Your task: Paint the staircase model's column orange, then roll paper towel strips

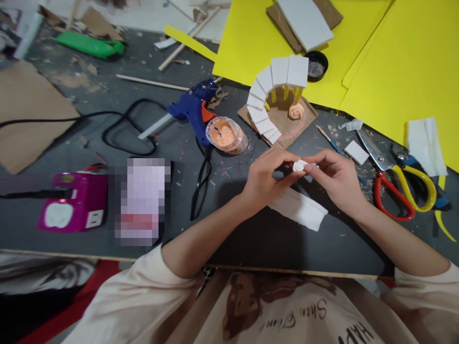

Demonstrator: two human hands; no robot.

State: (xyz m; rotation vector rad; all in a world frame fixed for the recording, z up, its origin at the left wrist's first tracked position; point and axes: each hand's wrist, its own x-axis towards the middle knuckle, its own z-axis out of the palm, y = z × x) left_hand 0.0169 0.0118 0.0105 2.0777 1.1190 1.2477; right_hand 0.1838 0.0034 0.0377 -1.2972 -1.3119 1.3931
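My left hand [269,173] and my right hand [335,177] meet over the dark table, fingers pinched together on a small white rolled paper piece [300,166]. Under the hands lies a white strip of tissue paper [299,210]. Just beyond them stands a model of a curved white staircase [272,93] on a brown cardboard base, with an orange rolled paper rose [296,111] beside it. An open tub of orange paint [225,135] sits left of the model.
A blue glue gun [193,110] and its black cord lie at centre left. Red and yellow scissors [401,184] rest at the right. Yellow sheets [394,62] cover the back right. A pink power strip [73,203] sits at the left, a green tool [89,45] at the back left.
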